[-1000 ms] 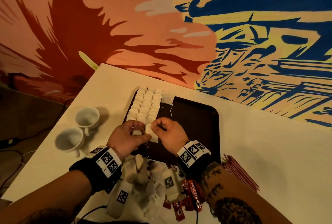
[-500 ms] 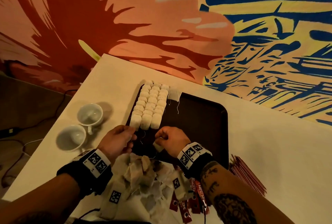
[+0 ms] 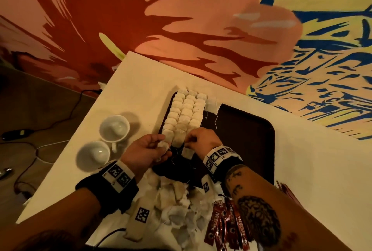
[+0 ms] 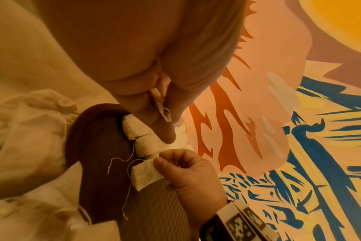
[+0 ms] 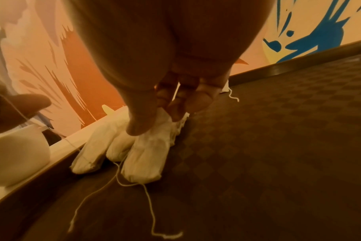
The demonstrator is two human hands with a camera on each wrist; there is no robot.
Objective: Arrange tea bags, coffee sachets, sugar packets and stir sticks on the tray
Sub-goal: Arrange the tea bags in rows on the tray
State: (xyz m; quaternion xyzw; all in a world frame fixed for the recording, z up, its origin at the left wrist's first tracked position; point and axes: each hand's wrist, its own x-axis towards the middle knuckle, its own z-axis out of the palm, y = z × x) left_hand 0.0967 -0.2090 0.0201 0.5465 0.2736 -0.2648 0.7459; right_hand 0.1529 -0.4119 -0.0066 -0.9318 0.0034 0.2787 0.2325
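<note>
I see both hands at the near end of the tea bag rows [image 3: 186, 112], which lie three wide along the left side of the dark tray [image 3: 247, 140]. My right hand [image 3: 202, 140] is curled, thumb and fingers pinching one loose tea bag [image 4: 147, 173]; the bag hangs below the fist, just short of the nearest row, its string trailing over the tray floor. Right fingertips [image 5: 175, 112] sit over the end bag of the right row. My left hand [image 3: 146, 151] is also curled, pinching a small crumpled tea bag [image 3: 163, 146] between thumb and fingers, right beside the left row's near end; left wrist view shows paper squeezed in that fold. An unsorted tea bag heap [image 3: 177, 206] lies on the table [image 3: 312, 170] under my wrists, coffee sachets [image 3: 227, 224] to its right, red stir sticks [image 3: 285, 189] at the table's right edge by my forearm. Two white cups [image 3: 104, 142] stand left of the tray.
</note>
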